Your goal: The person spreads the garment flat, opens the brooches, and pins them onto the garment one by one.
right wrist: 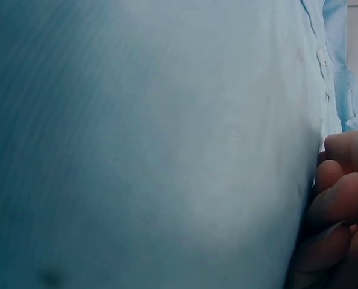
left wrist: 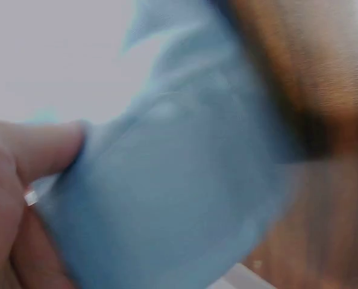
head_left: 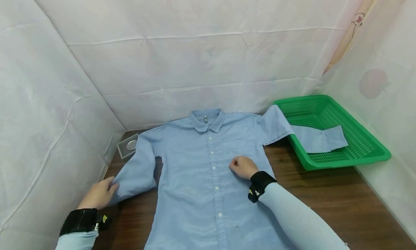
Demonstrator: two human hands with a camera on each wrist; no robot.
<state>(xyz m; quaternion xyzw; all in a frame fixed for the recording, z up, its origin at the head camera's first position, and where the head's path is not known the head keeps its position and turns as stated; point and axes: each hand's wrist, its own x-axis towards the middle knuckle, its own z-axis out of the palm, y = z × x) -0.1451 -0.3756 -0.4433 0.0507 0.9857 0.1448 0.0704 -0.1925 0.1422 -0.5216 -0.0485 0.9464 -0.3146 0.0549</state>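
Head view: your left hand (head_left: 96,195) is pinching the sleeve (head_left: 136,178); your right hand (head_left: 243,166) is making an empty fist over the shirt (head_left: 188,163); gentle tension should be limiting creases.

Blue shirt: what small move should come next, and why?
Probably have the left hand bring the sleeve it pinches inward over the front of the blue shirt: that sleeve sticks out to the side, while the front lies spread out, face up.

Pale blue long sleeves (head_left: 297,215), broad black wristbands (head_left: 78,220), small black units (head_left: 104,224) with yellow marks (head_left: 104,218), small silvery fittings (head_left: 96,226).
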